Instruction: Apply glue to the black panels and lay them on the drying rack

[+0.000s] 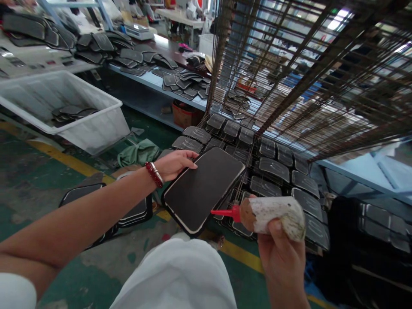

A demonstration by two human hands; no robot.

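Gripped at its left edge by my left hand [176, 165] is a flat black panel [206, 184] with rounded corners and a pale line along its rim. The thumb lies over the top face; the other fingers are partly hidden behind the edge. My right hand [281, 246] is wrapped around a stained white squeeze bottle [273, 214], tilted sideways. Its red nozzle [225, 212] points left, with the tip close to the panel's lower right edge; whether it touches I cannot tell. Below and beyond the panel, rows of smaller black pieces [273, 168] lie on a wire rack.
Raised wire shelves [289, 73] lean overhead on the right. At left stands a white plastic bin [106, 124] with black pieces inside. Piles of black pieces [185, 81] cover a blue bench behind. More black panels [137, 212] are stacked low beside my left forearm, near a green cloth [140, 152].
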